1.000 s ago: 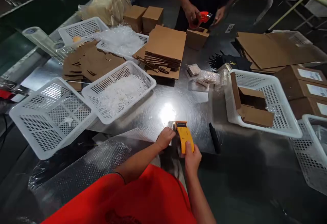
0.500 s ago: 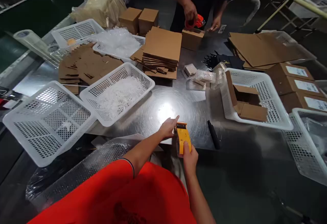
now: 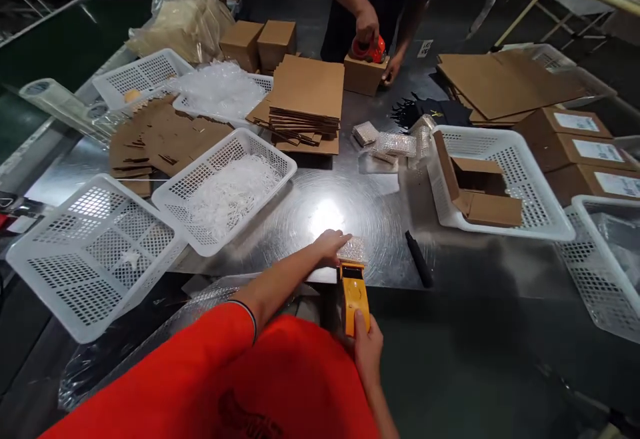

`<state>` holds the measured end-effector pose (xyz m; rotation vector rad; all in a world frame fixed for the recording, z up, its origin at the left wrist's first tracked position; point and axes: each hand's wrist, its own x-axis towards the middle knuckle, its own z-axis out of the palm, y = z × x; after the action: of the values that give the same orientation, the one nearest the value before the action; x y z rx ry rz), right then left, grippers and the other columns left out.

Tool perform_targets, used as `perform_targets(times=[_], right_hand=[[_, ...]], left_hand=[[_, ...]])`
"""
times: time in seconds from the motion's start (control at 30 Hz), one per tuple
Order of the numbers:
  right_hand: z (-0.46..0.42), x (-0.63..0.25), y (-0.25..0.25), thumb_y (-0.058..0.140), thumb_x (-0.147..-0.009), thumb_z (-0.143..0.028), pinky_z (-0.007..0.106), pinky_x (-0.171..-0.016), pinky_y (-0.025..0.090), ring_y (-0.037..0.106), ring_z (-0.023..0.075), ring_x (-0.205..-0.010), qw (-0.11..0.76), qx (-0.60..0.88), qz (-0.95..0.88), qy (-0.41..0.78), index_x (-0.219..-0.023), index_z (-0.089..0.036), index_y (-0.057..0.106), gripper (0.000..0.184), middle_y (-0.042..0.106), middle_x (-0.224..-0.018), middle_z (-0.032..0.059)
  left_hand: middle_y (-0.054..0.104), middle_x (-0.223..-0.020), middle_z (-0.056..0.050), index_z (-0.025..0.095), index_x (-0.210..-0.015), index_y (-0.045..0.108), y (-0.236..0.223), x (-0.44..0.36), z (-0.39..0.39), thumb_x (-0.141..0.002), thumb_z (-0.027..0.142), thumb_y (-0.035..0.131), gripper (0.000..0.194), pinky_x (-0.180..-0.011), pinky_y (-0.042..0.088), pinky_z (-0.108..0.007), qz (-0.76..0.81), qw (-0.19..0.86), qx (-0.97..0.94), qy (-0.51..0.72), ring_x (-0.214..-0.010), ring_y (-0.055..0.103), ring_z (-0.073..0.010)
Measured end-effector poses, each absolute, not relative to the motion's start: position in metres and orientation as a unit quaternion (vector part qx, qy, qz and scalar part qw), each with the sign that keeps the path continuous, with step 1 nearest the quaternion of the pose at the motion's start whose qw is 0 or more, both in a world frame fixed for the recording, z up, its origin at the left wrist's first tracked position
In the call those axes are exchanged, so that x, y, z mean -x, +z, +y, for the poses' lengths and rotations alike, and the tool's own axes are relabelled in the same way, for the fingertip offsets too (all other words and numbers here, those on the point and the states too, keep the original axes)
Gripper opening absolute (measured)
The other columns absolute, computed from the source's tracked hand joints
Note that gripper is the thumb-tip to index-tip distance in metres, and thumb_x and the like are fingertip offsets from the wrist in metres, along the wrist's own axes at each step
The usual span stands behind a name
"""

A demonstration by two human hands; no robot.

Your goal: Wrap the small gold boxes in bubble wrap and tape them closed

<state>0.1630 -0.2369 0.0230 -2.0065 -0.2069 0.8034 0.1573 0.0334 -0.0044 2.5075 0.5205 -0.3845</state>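
Observation:
My right hand is wrapped round a yellow tape dispenser at the table's front edge. The dispenser's front end meets the near side of a small bubble-wrapped packet on the metal table. My left hand grips the left side of that packet, fingers over its edge. What lies inside the bubble wrap cannot be made out. To the right lies a black marker-like stick, touched by neither hand.
Several bubble-wrapped packets lie mid-table. A white basket with an open carton stands right; a basket of white shredded filler stands left. Flat cardboard is stacked behind. Across the table, a co-worker's hand holds a red tape dispenser on a box.
The yellow dispenser has moved back toward my body, uncovering the packet under my left hand. The co-worker's red dispenser has come down onto the box.

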Motion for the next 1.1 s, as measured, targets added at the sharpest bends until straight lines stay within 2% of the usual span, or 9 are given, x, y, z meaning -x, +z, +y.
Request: perform_targets(times=[0.1,0.2,0.3,0.37,0.5,0.57,0.67,0.87,1.1], right_hand=[[-0.214,-0.166,0.026,0.056,-0.07,-0.082,0.03,-0.052,0.043,0.054,0.0185,-0.058,0.482,0.818,-0.074,0.306,-0.073,-0.019,0.063,0.063,0.062,-0.061,0.0016],[-0.183,-0.174,0.034,0.053,-0.071,-0.083,0.03,-0.054,0.042,0.052,0.0176,-0.059,0.491,0.822,-0.083,0.275,-0.073,-0.019,0.061,0.065,0.06,-0.062,0.0013],[-0.139,-0.194,0.043,0.049,-0.07,-0.084,0.031,-0.058,0.041,0.052,0.0181,-0.061,0.492,0.829,-0.111,0.244,-0.068,-0.021,0.057,0.063,0.059,-0.06,0.0019],[-0.106,-0.214,0.046,0.047,-0.07,-0.085,0.032,-0.058,0.041,0.052,0.0187,-0.062,0.491,0.829,-0.128,0.238,-0.066,-0.023,0.054,0.063,0.058,-0.06,0.0024],[-0.057,-0.249,0.043,0.047,-0.065,-0.086,0.034,-0.057,0.042,0.053,0.0206,-0.061,0.49,0.821,-0.127,0.263,-0.064,-0.023,0.055,0.063,0.06,-0.06,0.0049],[-0.049,-0.258,0.036,0.048,-0.063,-0.085,0.034,-0.057,0.042,0.054,0.0209,-0.06,0.485,0.825,-0.124,0.264,-0.062,-0.023,0.055,0.062,0.06,-0.059,0.0054],[-0.049,-0.261,0.028,0.048,-0.067,-0.081,0.034,-0.057,0.042,0.054,0.02,-0.06,0.478,0.827,-0.132,0.264,-0.064,-0.023,0.056,0.058,0.06,-0.059,0.0042],[-0.054,-0.252,0.03,0.047,-0.069,-0.082,0.034,-0.059,0.046,0.058,0.0218,-0.063,0.475,0.821,-0.12,0.294,-0.07,-0.021,0.059,0.062,0.064,-0.065,0.0063],[-0.128,-0.215,0.024,0.051,-0.068,-0.084,0.034,-0.059,0.046,0.06,0.0234,-0.065,0.465,0.82,-0.105,0.318,-0.076,-0.018,0.065,0.068,0.066,-0.067,0.0061]], left_hand=[[0.071,-0.121,-0.007,0.022,-0.126,0.066,0.004,-0.177,0.066,-0.046,0.033,0.095,0.085,-0.094,0.053,-0.039,0.205,0.323,-0.901,-0.204,-0.11,0.066,-0.0328],[0.063,-0.138,-0.011,0.021,-0.119,0.07,0.009,-0.183,0.101,-0.049,0.04,0.094,0.077,-0.106,0.047,-0.049,0.243,0.328,-0.894,-0.186,-0.128,0.055,-0.0382],[0.05,-0.152,-0.015,0.019,-0.141,0.055,0.01,-0.175,0.12,-0.066,0.038,0.086,0.083,-0.112,0.044,-0.047,0.285,0.363,-0.88,-0.113,-0.137,0.05,-0.0324],[0.044,-0.157,-0.018,0.016,-0.153,0.036,0.006,-0.169,0.118,-0.067,0.03,0.085,0.099,-0.112,0.045,-0.041,0.294,0.379,-0.876,-0.051,-0.139,0.048,-0.0289],[0.027,-0.164,-0.024,0.013,-0.156,0.026,-0.008,-0.171,0.096,-0.06,0.028,0.089,0.117,-0.121,0.03,-0.054,0.315,0.321,-0.893,-0.011,-0.152,0.025,-0.0383],[0.029,-0.163,-0.023,0.015,-0.155,0.028,-0.015,-0.176,0.086,-0.062,0.03,0.088,0.112,-0.123,0.023,-0.06,0.323,0.286,-0.902,-0.032,-0.153,0.021,-0.0391],[0.034,-0.161,-0.023,0.014,-0.152,0.031,-0.019,-0.183,0.082,-0.07,0.034,0.082,0.099,-0.125,0.019,-0.057,0.308,0.243,-0.919,-0.023,-0.153,0.023,-0.0358],[0.064,-0.129,-0.022,0.008,-0.138,0.047,-0.013,-0.188,0.091,-0.073,0.041,0.077,0.078,-0.121,0.026,-0.05,0.263,0.191,-0.945,-0.039,-0.133,0.052,-0.0359],[0.06,-0.135,-0.028,0.002,-0.131,0.055,-0.006,-0.191,0.096,-0.069,0.048,0.082,0.082,-0.126,0.012,-0.051,0.22,0.113,-0.967,-0.062,-0.147,0.034,-0.0389]])
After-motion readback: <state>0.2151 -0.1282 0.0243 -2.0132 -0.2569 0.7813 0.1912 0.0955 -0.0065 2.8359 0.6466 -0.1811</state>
